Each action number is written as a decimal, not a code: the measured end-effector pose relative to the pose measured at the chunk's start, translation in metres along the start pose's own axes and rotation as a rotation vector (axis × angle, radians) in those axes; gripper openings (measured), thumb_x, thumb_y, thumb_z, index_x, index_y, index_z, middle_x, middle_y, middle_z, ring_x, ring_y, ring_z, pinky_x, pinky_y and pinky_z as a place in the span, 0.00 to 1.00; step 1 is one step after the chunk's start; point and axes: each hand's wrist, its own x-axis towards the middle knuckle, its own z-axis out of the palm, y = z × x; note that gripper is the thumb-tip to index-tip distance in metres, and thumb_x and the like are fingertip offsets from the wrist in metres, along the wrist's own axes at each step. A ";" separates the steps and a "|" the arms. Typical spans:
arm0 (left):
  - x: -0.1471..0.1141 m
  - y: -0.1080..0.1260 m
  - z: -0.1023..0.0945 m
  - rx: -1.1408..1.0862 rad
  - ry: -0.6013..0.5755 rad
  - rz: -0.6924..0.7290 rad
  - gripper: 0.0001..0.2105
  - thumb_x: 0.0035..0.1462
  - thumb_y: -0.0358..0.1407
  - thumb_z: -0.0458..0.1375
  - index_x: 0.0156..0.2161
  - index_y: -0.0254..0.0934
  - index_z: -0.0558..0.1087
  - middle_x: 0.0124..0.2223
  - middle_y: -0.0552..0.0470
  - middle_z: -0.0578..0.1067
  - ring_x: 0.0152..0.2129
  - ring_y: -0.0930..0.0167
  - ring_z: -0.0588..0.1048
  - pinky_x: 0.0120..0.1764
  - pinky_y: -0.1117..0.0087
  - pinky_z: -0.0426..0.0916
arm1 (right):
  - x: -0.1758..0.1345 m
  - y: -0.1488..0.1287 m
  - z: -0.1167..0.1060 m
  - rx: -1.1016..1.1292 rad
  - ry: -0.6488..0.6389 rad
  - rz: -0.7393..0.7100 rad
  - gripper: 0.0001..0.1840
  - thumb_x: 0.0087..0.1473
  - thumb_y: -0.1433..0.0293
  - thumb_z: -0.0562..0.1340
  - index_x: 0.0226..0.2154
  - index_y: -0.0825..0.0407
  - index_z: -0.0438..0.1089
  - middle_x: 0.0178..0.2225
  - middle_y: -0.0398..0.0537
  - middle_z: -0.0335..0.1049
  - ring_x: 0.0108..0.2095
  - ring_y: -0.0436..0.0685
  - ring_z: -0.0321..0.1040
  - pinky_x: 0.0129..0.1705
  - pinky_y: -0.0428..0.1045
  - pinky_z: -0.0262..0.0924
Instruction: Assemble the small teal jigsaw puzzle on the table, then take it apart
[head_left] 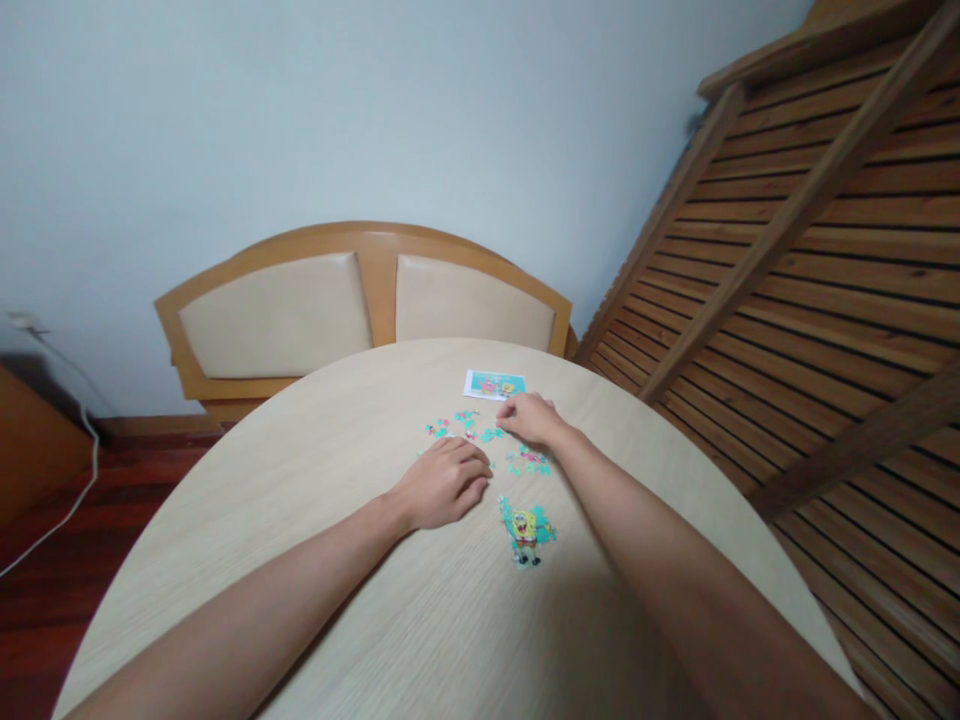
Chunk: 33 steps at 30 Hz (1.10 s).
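Note:
My left hand (448, 483) lies palm down on the table beside the loose puzzle pieces (466, 416), its fingers outstretched and slightly bent, holding nothing visible. Farther forward, my right hand (527, 416) has its thumb and fingertips pinched together at the right side of the loose pieces. Whatever is in that pinch is too small to make out. More pieces, green and pink (531, 458), lie under and beside the right wrist. Closer to me is a partly joined jigsaw puzzle (527, 530) showing a yellow cartoon figure on turquoise, touched by neither hand. Just beyond my right hand sits a picture card (489, 383).
The round pale wooden table (360, 600) fills the foreground. Behind it stands a wooden headboard (382, 240) with cream padded panels, against a pale wall. A slatted wooden frame (787, 260) leans at the right. On the left, a white cable (94, 470) hangs down to the dark red floor.

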 end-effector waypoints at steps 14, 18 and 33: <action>0.002 0.001 -0.002 0.010 -0.035 0.011 0.13 0.66 0.34 0.50 0.43 0.37 0.77 0.44 0.46 0.78 0.42 0.64 0.75 0.50 0.60 0.67 | 0.008 -0.017 -0.007 -0.011 -0.134 0.061 0.09 0.48 0.63 0.68 0.31 0.50 0.79 0.37 0.52 0.81 0.44 0.64 0.74 0.49 0.55 0.62; 0.002 0.000 0.000 0.015 -0.038 0.015 0.12 0.66 0.33 0.50 0.43 0.38 0.77 0.44 0.46 0.78 0.43 0.64 0.75 0.50 0.61 0.67 | 0.009 -0.019 -0.004 0.001 -0.137 0.049 0.07 0.47 0.66 0.69 0.32 0.50 0.78 0.39 0.51 0.81 0.45 0.63 0.74 0.51 0.56 0.61; 0.001 0.005 0.009 -0.174 0.144 -0.322 0.07 0.64 0.37 0.54 0.44 0.37 0.71 0.41 0.46 0.78 0.38 0.64 0.76 0.44 0.61 0.71 | -0.075 -0.015 0.003 0.623 0.128 -0.225 0.06 0.55 0.69 0.64 0.36 0.53 0.75 0.35 0.48 0.79 0.37 0.55 0.75 0.43 0.49 0.67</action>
